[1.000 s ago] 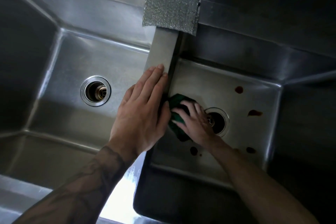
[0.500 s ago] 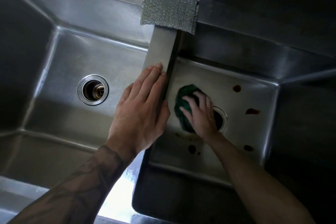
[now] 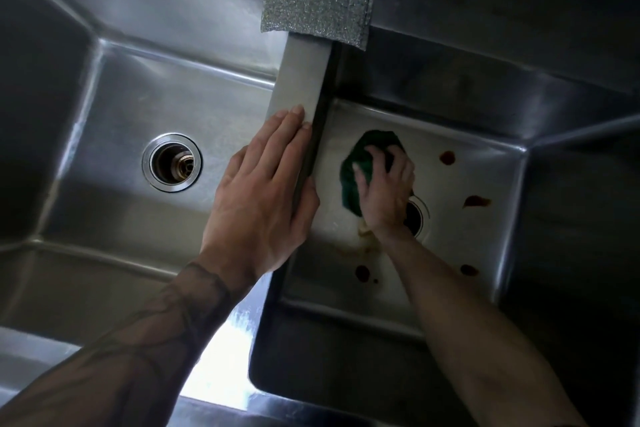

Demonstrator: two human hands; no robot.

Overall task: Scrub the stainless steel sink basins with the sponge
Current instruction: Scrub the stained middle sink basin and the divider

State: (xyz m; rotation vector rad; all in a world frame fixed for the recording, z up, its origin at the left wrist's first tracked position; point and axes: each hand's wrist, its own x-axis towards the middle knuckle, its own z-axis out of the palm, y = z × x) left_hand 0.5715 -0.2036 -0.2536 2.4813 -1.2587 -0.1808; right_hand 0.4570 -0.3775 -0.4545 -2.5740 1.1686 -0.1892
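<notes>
Below the head camera sits a steel double sink. Its left basin fills the left half of the view, and the right basin lies darker on the other side. Two bare forearms reach in from the bottom edge, and the left one bears dark tattoo lines.

Between the basins runs a flat steel divider. The left hand rests palm down on it. Its fingers are straight and pressed together, pointing toward the back wall, and the thumb lies along the divider's dark right edge.

A silver, glittery scouring pad lies at the far end of the divider, against the back ledge and well apart from both hands.

The right hand is down on the floor of the right basin. Its fingers are curled over a dark green sponge, holding it against the steel. The sponge sits near the divider wall, just left of the right drain, which the hand half covers. The left drain is fully in view, with a bright metal ring.

Four dark reddish stains dot the right basin's floor: one toward the back, one beside the drain, one toward the front right, and one toward the front left. A faint brownish smear lies just below the wrist.
</notes>
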